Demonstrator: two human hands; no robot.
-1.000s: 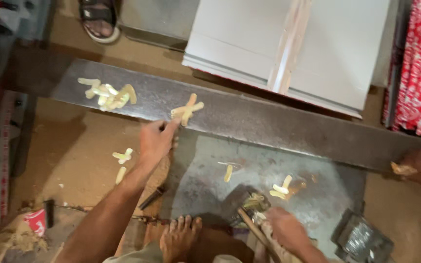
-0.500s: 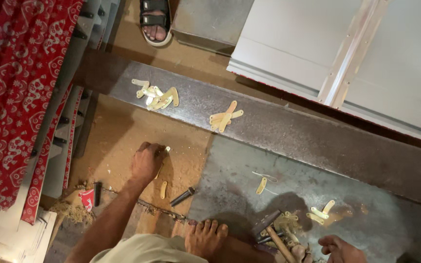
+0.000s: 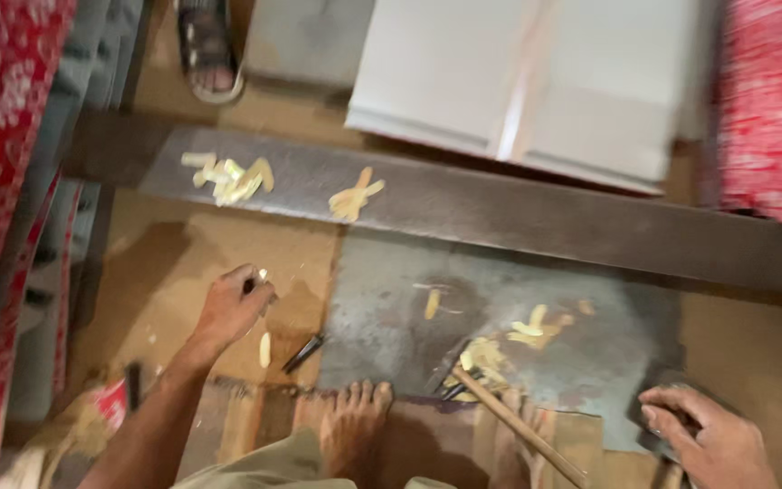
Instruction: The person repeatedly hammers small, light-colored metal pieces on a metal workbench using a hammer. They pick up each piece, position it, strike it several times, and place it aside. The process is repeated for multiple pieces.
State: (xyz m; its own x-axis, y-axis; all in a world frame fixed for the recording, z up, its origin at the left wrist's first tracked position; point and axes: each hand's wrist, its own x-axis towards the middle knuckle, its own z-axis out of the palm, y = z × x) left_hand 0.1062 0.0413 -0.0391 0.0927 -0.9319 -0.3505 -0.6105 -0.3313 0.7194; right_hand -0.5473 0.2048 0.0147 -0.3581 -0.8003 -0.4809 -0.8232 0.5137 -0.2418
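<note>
Two hands are at work low over the floor, with our bare foot [image 3: 355, 426] planted between them. Our left hand [image 3: 228, 308] is pinched shut on a small pale wood chip [image 3: 262, 274] above the brown board [image 3: 228, 263], and another chip [image 3: 264, 349] lies just below it beside a dark chisel-like tool [image 3: 303, 351]. Our right hand [image 3: 708, 439] curls over the dark edge of something at the corner of the grey slab [image 3: 518, 299]; the blur there is heavy, so we cannot tell whether it truly grips it.

We judge the toes to be the main worry. The wooden handle [image 3: 518, 426] and the dark blades [image 3: 454, 385] under the heap of shavings [image 3: 486, 353] lie right next to them, and a shift of the foot could meet an edge. The loose tool beside the left hand could roll or get knocked toward the foot too. The pinched chip is small and could slip and be lost among the scattered pieces. More chips [image 3: 228, 177] sit well apart on the long dark beam [image 3: 500, 208].
</note>
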